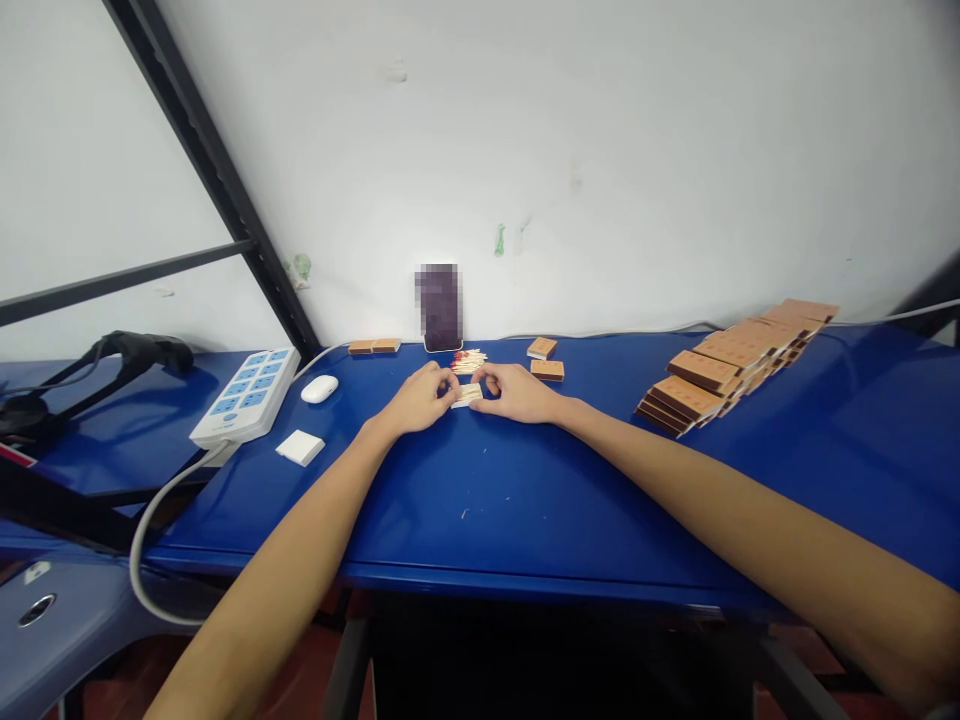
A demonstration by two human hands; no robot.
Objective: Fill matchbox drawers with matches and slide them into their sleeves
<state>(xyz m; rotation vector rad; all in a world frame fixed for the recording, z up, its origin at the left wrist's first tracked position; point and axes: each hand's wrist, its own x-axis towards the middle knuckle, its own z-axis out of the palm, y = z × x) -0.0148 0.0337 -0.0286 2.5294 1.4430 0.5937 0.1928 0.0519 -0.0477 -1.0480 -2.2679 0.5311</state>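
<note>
A small white matchbox tray [468, 402] with pale matchsticks in it rests on the blue table between my hands. My left hand [421, 398] is closed in a pinch at the tray's left end. At the right end, the thumb and bent forefinger of my right hand [523, 394] grip it. Just behind the tray lies a loose pile of red-tipped matches [471, 361]. Two brown matchboxes, one farther back [541, 347] and one nearer [547, 371], lie beyond my right hand.
A phone [441, 310] leans against the wall. Many matchboxes [705, 370] are stacked at right; others [375, 346] lie at back left. A power strip [246, 397], white earbud case [319, 388] and small white box [300, 447] occupy the left. A cable runs along the wall.
</note>
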